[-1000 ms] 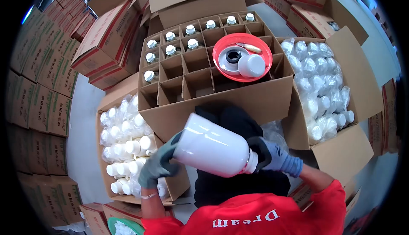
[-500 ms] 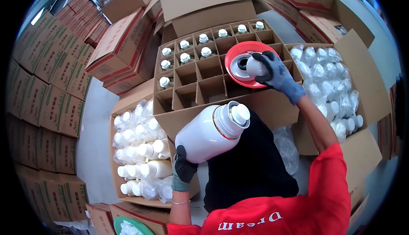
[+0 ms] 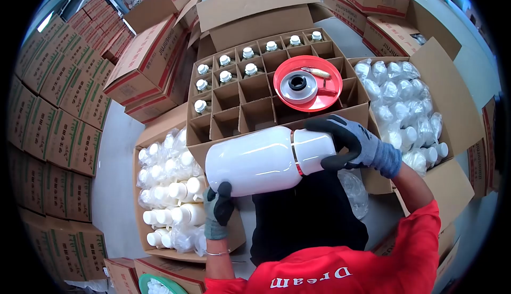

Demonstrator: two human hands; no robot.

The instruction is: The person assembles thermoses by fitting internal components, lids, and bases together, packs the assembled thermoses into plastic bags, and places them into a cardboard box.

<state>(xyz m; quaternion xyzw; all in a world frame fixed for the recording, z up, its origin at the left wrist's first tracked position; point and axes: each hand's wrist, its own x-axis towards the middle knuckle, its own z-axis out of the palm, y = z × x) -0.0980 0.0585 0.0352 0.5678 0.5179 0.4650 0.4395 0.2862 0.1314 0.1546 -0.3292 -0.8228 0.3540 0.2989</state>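
Observation:
A white thermos flask (image 3: 253, 161) lies nearly level in front of my body, its base to the left. My left hand (image 3: 217, 212), in a grey and black glove, grips it near the base from below. The white cup lid (image 3: 313, 148) sits over the flask's neck, with a thin red and metallic band showing at the joint. My gloved right hand (image 3: 363, 145) is closed around this lid. Just beyond, a red bowl (image 3: 330, 98) rests on the divided carton (image 3: 250, 130); a pale ring with a black centre (image 3: 298, 84) and a small tool (image 3: 316, 72) lie in it.
Several flasks with white stoppers (image 3: 250, 68) stand in the divided carton's cells. Open cartons of plastic-wrapped white flasks flank me at left (image 3: 140, 209) and right (image 3: 452, 97). Stacked boxes (image 3: 58, 123) line the far left. A green basin (image 3: 142, 284) sits at lower left.
My right hand has brought the cup lid from above the red bowl onto the flask's neck. The flask has tipped to nearly level, and its stopper is now covered.

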